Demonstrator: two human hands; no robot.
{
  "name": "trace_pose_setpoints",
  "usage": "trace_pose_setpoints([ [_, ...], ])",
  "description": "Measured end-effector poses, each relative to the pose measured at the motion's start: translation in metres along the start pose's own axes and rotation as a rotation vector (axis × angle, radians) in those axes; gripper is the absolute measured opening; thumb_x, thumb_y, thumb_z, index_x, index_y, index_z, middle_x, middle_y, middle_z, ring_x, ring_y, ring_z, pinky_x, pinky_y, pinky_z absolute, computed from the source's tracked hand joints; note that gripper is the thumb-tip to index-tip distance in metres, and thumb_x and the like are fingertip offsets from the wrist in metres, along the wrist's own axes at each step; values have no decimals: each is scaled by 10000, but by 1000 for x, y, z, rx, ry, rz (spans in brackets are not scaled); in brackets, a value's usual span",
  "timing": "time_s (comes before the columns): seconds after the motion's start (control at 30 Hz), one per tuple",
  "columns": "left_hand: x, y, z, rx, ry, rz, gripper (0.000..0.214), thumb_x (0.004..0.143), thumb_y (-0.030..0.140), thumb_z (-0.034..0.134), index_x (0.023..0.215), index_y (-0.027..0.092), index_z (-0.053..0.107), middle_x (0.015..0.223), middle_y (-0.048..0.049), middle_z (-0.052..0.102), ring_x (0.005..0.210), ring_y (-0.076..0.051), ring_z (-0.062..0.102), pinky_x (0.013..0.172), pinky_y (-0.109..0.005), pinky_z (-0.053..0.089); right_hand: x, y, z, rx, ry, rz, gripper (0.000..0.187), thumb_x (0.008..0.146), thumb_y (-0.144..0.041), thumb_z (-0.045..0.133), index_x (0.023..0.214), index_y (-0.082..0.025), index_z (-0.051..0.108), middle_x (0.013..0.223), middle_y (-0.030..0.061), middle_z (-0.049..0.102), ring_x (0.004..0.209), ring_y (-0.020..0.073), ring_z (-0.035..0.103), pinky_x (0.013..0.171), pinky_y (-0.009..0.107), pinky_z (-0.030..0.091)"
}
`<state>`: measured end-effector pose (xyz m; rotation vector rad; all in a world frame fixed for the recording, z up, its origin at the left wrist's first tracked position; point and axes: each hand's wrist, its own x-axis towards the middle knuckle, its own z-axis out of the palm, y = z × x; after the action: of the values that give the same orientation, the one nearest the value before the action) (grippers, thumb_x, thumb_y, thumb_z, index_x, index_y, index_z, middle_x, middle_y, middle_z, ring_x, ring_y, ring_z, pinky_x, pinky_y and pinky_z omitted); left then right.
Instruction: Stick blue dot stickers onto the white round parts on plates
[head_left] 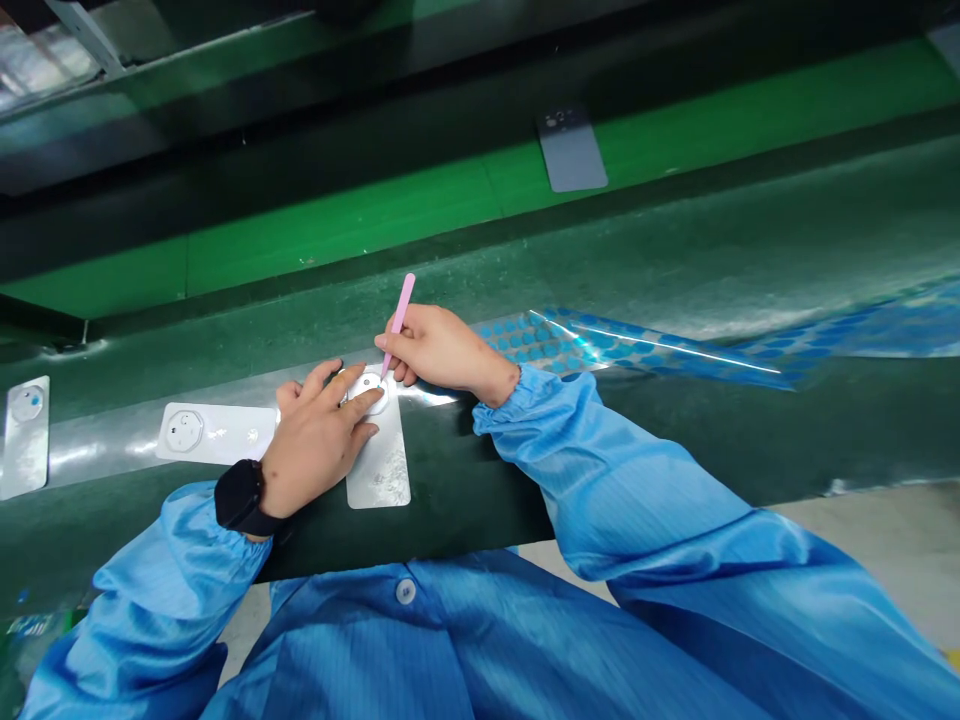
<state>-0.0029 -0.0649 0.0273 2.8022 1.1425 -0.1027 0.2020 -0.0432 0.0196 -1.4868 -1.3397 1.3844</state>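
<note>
Your blue coat [360,650] is nearest. Your left hand [316,430] touches one plate [381,458]; your right hand [446,348] pinches pink tweezers [403,302]. That plate looks unfinished; other plates [231,438], I can't tell.

A flat gray plate [574,162] lies on a bright green strip [337,232] at the upper right of the frame. A dark green desk [675,445] goes across the middle. Pale floor [892,545] shows at the lower right.

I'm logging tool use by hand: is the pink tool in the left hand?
No, the right hand grips the pink tool, while the left hand lies partly over a pale panel.
</note>
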Motion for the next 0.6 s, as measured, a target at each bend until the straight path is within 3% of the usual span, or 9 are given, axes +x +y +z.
trace_pose_setpoints([
  [0.43, -1, 3, -1, 42, 3, -23, 340, 931, 277, 585, 1257, 230, 671, 1428, -132, 590, 1352, -384, 462, 898, -541, 399, 2, 6, 0, -48, -16, -48, 204, 960, -151, 577, 756, -160, 580, 615, 20, 688, 488, 122, 652, 433, 192, 494],
  [0.6, 1, 4, -6, 24, -13, -18, 322, 936, 281, 582, 1233, 282, 706, 1422, -127, 593, 1334, -395, 465, 895, -559, 402, 3, 8, 0, -68, -13, -78, 210, 956, -164, 585, 746, -163, 587, 603, 18, 689, 484, 123, 648, 447, 200, 499],
])
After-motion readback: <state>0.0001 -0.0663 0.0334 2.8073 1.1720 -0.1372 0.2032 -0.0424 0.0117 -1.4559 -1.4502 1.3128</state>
